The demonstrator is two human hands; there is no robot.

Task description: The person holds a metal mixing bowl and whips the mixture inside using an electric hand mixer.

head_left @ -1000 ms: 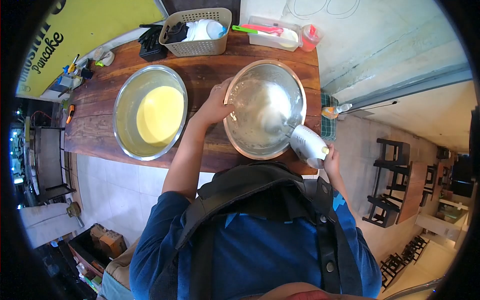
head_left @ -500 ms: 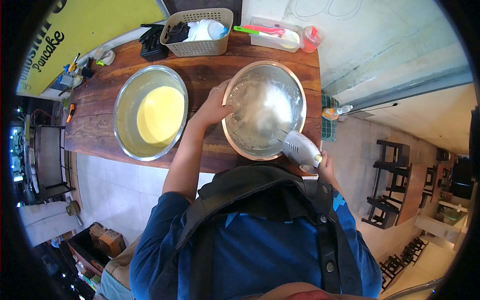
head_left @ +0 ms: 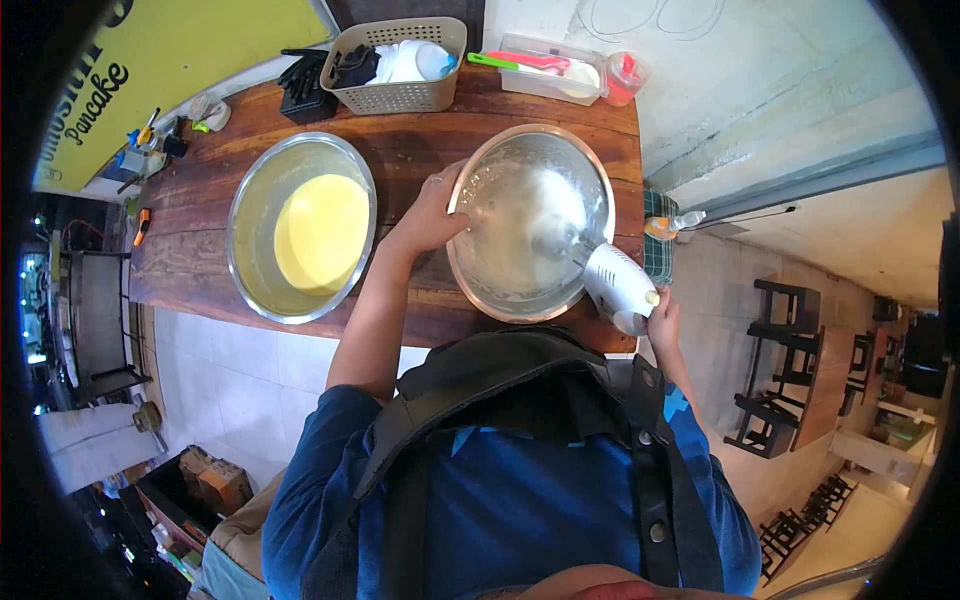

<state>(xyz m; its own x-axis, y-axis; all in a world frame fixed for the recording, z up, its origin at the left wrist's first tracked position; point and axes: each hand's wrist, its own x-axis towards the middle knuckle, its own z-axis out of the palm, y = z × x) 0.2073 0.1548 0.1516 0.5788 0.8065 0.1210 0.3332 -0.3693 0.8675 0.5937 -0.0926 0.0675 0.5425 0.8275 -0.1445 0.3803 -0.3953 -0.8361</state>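
Observation:
My left hand (head_left: pixel 436 214) grips the left rim of a steel bowl (head_left: pixel 500 292), its thumb over the edge. White, frothy stuff lies inside that bowl, blurred by motion. In my right hand (head_left: pixel 662 318) is a white hand mixer (head_left: pixel 618 284), tilted over the bowl's lower right rim. Its beaters reach into the froth and are smeared. To the left, a second steel bowl (head_left: pixel 252 262) holds smooth yellow batter (head_left: pixel 322 235); neither hand touches it.
Along the table's (head_left: pixel 185 265) far side stand a beige basket (head_left: pixel 400 97), a black box (head_left: pixel 305 104), a clear tray (head_left: pixel 515 80) with green and pink utensils, and a red-capped bottle (head_left: pixel 624 78). A spray bottle (head_left: pixel 672 222) is at the right edge. Stools (head_left: pixel 768 420) stand farther right.
The mixer first shifted left and down, then back up and right, with my right hand on it. The froth's blurred pattern differs. My left hand stays on the rim.

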